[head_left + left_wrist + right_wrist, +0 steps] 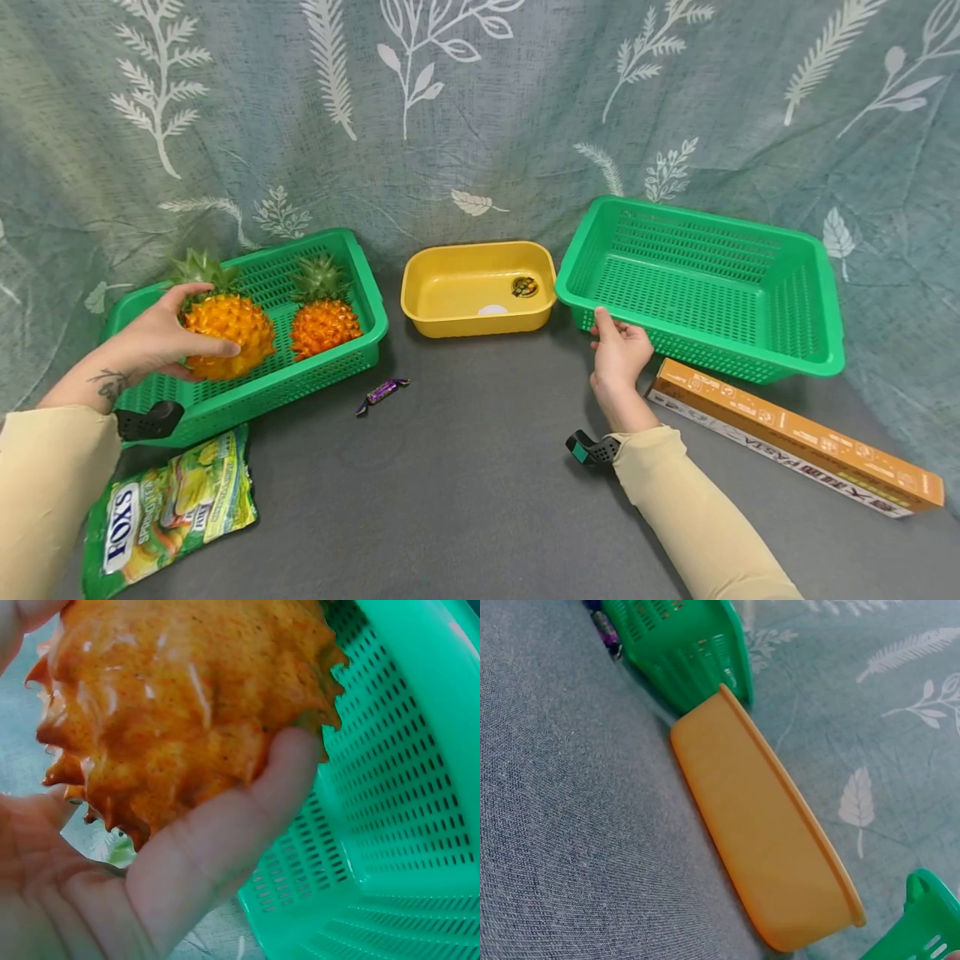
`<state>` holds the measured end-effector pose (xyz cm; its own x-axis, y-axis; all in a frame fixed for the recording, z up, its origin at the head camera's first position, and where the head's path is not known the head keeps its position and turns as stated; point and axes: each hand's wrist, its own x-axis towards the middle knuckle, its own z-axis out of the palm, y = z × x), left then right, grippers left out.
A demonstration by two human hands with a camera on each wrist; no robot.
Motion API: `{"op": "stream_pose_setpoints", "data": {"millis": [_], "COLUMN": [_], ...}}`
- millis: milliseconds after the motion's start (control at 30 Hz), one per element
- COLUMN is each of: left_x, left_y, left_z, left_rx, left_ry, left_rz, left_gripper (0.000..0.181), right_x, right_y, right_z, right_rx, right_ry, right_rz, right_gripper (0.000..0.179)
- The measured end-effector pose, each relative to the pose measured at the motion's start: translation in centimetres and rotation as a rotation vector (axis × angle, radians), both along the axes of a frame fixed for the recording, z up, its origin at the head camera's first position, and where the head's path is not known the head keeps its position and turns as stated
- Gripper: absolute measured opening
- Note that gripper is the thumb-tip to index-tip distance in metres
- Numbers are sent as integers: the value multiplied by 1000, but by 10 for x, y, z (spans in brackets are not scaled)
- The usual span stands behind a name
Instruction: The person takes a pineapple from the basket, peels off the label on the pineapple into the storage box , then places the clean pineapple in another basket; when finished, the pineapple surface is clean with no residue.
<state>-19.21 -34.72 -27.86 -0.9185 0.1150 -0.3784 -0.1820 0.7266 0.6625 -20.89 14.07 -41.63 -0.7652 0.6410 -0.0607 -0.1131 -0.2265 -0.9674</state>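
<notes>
My left hand (168, 333) grips an orange pineapple (232, 329) with a green leafy crown, thumb across its near side. Close up, the left wrist view shows its spiky skin (180, 697). The fruit is within the outline of the left green basket (277, 387); whether it touches the bottom I cannot tell. A redder pineapple (326, 327) lies in that basket's right half. At the front left corner of the right green basket (705, 342), my right hand (621, 362) has its thumb at the rim and its fingers curled against the wall.
Between the baskets stands a yellow tub (480, 321). A purple wrapped candy (382, 392) lies in front of the left basket. A green FOX'S candy bag (172, 512) is at the lower left. A long orange pasta box (795, 437) lies before the right basket. Leaf-patterned cloth hangs behind.
</notes>
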Motion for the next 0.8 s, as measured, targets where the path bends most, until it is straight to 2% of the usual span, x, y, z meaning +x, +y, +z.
{"op": "stream_pose_setpoints", "data": {"millis": [100,267,400,467,600,733,800], "left_x": [-1,0,4,6,11,24,33], "left_y": [-4,-8,-6,-2,15,46,63], "left_z": [-5,-11,-6,-1,9,12,10], "left_rx": [6,-26,-80,-104,-126,-104,-50], "left_ry": [-12,-66,-83,-60,66,279,382], "left_rz": [3,-32,-40,-34,-15,44,83], "left_gripper": [105,101,91,88,83,71,58], "right_x": [0,1,1,2,1,1,1], "right_y": [0,0,0,0,0,0,0], "right_z": [0,-1,1,1,0,1,1], "right_rx": [0,2,-6,-8,-7,2,4], "right_ry": [1,6,24,26,30,36,38], "right_rz": [3,2,3,5,4,2,1], "right_gripper": [19,17,15,15,15,14,14]}}
